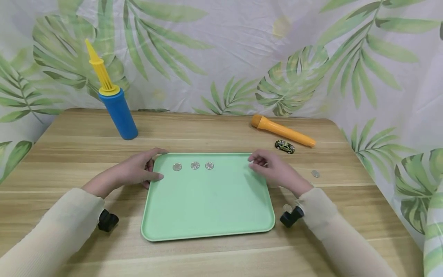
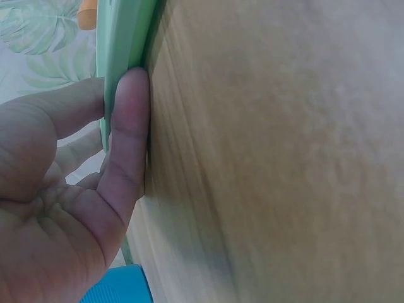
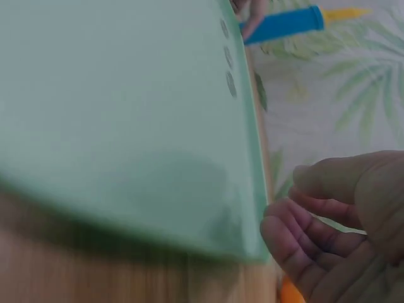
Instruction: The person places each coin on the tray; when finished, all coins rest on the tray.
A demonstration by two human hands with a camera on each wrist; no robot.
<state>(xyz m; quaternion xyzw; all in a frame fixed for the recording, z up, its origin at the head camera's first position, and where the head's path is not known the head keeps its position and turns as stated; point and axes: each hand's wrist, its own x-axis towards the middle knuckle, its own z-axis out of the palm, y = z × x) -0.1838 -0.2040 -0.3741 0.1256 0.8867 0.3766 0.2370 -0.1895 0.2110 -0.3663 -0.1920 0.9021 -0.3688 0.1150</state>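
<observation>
A light green tray lies on the table with three silver coins in a row near its far left corner. My left hand grips the tray's left edge; in the left wrist view the thumb is on the rim and a finger is beneath it. At the far right corner is my right hand, its fingers loosely bent. In the right wrist view the fingertips are beside the tray's corner, thumb apart from them, and no held thing shows.
Right of the tray lie a coin and another coin by the right wrist. Behind them are a small toy car and an orange toy microphone. A blue and yellow balloon pump stands at the back left.
</observation>
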